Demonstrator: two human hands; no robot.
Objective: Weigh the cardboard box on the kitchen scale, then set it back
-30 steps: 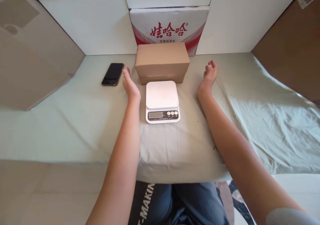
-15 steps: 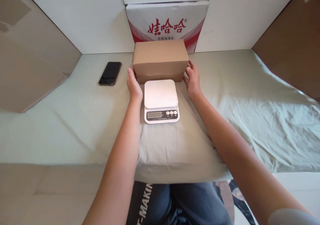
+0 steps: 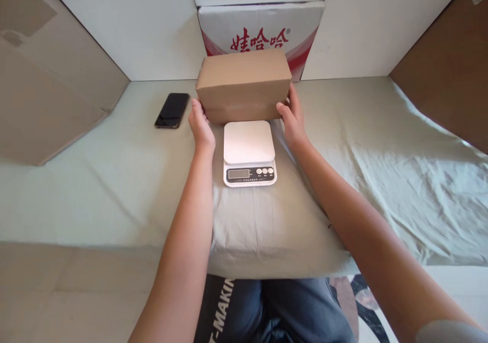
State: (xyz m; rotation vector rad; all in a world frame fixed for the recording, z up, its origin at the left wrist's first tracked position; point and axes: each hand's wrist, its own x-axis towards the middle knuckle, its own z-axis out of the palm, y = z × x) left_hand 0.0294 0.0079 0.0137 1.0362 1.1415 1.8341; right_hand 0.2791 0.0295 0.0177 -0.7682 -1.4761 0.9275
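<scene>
Your left hand and right hand flank the box, scale just before it, phone left of the box, carton behind.

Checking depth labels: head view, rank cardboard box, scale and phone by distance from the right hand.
1. Cardboard box: gripped at its right end by the right hand.
2. Scale: just left of the hand, below the box.
3. Phone: far left, beyond the left hand.

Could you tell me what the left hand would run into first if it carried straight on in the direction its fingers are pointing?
The left hand points away from the person, its fingers already on the end of the brown cardboard box. Past that, probably the white board wall, though depth is hard to judge.
</scene>
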